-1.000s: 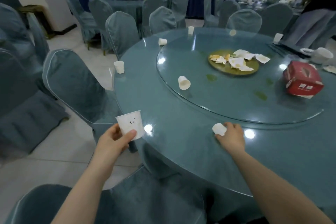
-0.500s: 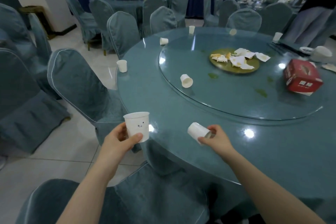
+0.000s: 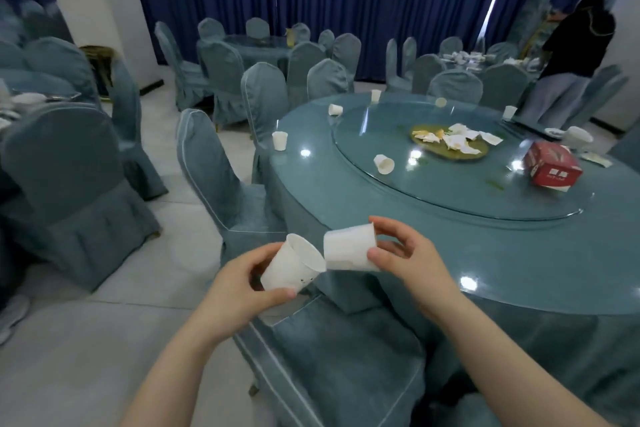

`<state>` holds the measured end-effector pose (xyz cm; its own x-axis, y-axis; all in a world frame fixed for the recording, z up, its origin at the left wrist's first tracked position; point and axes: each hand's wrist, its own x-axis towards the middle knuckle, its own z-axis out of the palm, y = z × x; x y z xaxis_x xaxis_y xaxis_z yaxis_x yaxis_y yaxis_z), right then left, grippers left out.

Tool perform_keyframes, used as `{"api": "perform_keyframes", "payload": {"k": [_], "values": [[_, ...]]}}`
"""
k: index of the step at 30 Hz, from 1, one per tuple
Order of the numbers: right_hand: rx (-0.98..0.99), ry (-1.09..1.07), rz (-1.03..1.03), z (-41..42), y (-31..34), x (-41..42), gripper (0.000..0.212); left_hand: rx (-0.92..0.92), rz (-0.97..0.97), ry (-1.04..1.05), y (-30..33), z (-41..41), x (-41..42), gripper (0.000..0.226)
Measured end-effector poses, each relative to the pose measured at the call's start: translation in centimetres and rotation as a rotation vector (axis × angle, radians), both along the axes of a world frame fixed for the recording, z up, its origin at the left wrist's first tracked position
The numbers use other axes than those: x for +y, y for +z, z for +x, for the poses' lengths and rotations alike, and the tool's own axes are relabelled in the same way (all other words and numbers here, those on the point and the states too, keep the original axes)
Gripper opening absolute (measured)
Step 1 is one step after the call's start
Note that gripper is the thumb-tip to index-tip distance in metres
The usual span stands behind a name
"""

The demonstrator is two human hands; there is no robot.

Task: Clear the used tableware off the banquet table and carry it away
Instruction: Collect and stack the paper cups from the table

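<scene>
My left hand (image 3: 239, 283) grips a white paper cup (image 3: 292, 264), tilted with its mouth facing right. My right hand (image 3: 407, 255) pinches a second white paper cup (image 3: 348, 250) on its side, its base end touching the first cup's rim. Both are held off the near left edge of the round banquet table (image 3: 485, 253). More paper cups remain on the table: one lying on the glass turntable (image 3: 383, 163), one upright at the left edge (image 3: 280, 140), others at the far side (image 3: 334, 109). A green plate (image 3: 450, 146) holds crumpled napkins.
A red tissue box (image 3: 550, 167) sits on the turntable's right. A white bowl (image 3: 577, 135) stands at the far right. Covered chairs ring the table, one right below my hands (image 3: 329, 350). A person in dark clothes (image 3: 571, 56) stands beyond the table.
My right hand lifted the cup off the table and brought it left to the cup in my left hand, which tilted toward it. The view pulled back from the table.
</scene>
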<state>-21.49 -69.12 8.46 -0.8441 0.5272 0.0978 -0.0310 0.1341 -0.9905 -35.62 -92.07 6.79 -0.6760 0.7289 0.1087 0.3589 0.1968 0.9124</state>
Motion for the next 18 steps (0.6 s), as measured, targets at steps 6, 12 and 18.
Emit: {"api": "perform_keyframes", "payload": {"k": [6, 12, 18], "values": [[-0.072, 0.21, 0.093, -2.7, 0.7, -9.3, 0.049, 0.103, -0.098, -0.002, 0.6, -0.1, -8.0, 0.056], [-0.125, 0.449, -0.039, -8.5, -0.3, -14.8, 0.05, 0.075, -0.03, 0.07, 0.2, -3.1, -12.6, 0.058], [-0.138, 0.417, -0.005, -17.2, -1.7, -16.9, 0.038, 0.092, -0.03, 0.165, -1.0, -9.8, -14.1, 0.059]]}}
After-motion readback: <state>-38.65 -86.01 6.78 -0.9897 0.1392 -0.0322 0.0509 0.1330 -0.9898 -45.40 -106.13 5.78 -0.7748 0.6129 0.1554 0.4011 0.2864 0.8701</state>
